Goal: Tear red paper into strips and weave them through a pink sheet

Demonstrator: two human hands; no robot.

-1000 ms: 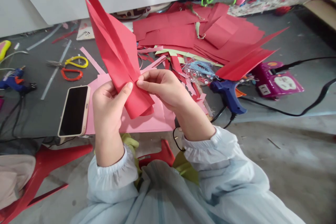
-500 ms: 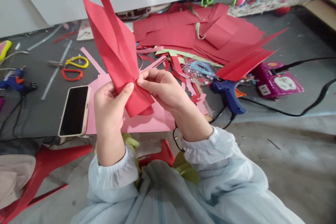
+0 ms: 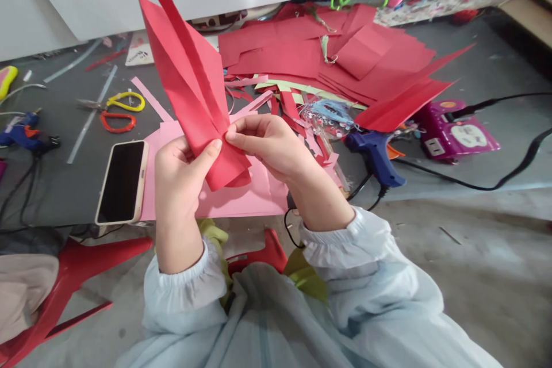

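Observation:
A folded sheet of red paper (image 3: 190, 80) stands tilted above the table, its long creased flaps fanning out toward the upper left. My left hand (image 3: 179, 175) is closed around its lower left side, thumb pressed on the front. With thumb and forefinger, my right hand (image 3: 269, 144) pinches the paper's right edge at the narrow gathered part. The fingers behind the paper are hidden. Below the hands lie pink paper sheets (image 3: 259, 195) at the table's front edge. A phone (image 3: 122, 183) with a dark screen lies left of my left hand.
Red paper sheets (image 3: 276, 60) are spread at the back, with another folded red paper (image 3: 405, 103) to the right. A blue glue gun (image 3: 375, 158) and a purple box (image 3: 459, 132) with cords sit right. Scissors (image 3: 123, 112) and a second glue gun (image 3: 21, 132) lie left.
The red paper's upper flaps have shifted slightly and their strip-like edge leans a little further left. Both hands keep their hold in nearly the same place.

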